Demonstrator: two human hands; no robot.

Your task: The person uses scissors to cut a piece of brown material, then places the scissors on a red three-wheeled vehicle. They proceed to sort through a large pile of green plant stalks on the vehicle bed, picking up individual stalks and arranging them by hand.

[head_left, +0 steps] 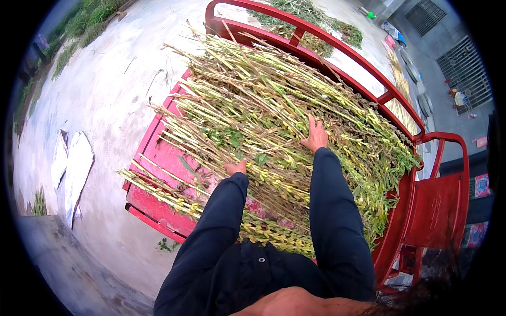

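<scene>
A thick heap of cut plant stalks [253, 110], with yellow-green pods and withered brown leaves, lies across a red metal cargo bed [176, 205]. My left hand [235, 167] is sunk among the near stalks at the heap's left-middle, closed on some of them; most of its fingers are hidden. Farther right and a little farther away, my right hand [316, 136] grips stalks near the middle of the heap, thumb and index finger showing on either side. Several podded stalks [174, 197] lie apart along the bed's near left edge. Some green leaves [226, 138] lie between my hands.
Red rails [337, 37] bound the bed's far side, and a red seat back [435, 210] rises at its right. White sacks [76, 168] lie on the concrete at left. Behind the rails are more cut plants [316, 23] and a grey wall with barred windows [466, 66].
</scene>
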